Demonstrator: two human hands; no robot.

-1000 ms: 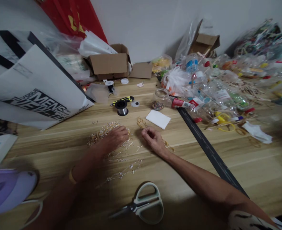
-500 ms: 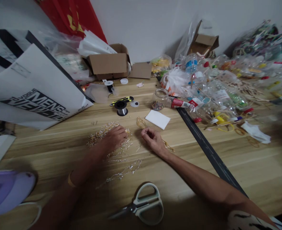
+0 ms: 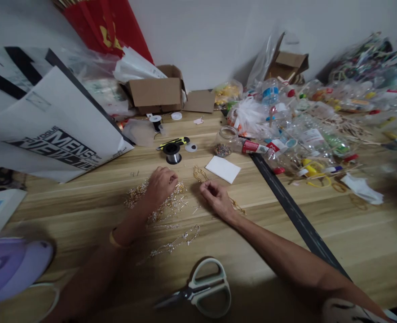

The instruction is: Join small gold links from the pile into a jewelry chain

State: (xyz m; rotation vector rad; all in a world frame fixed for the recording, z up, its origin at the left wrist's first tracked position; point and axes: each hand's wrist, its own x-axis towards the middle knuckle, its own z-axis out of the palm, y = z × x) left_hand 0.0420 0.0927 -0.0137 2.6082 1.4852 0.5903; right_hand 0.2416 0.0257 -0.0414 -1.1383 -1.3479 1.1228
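Left hand (image 3: 163, 183), over bead pile (image 3: 137, 195), and right hand (image 3: 216, 198), at gold chain (image 3: 200, 174), centre frame: fingers curled, holds unclear; a left-wrist sweep could scatter the pile.

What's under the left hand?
Around and below the left hand, a glittery heap of gold and silver pieces shows on both sides. Whatever lies right beneath the palm is covered, and I can't tell whether the hand touches the heap.
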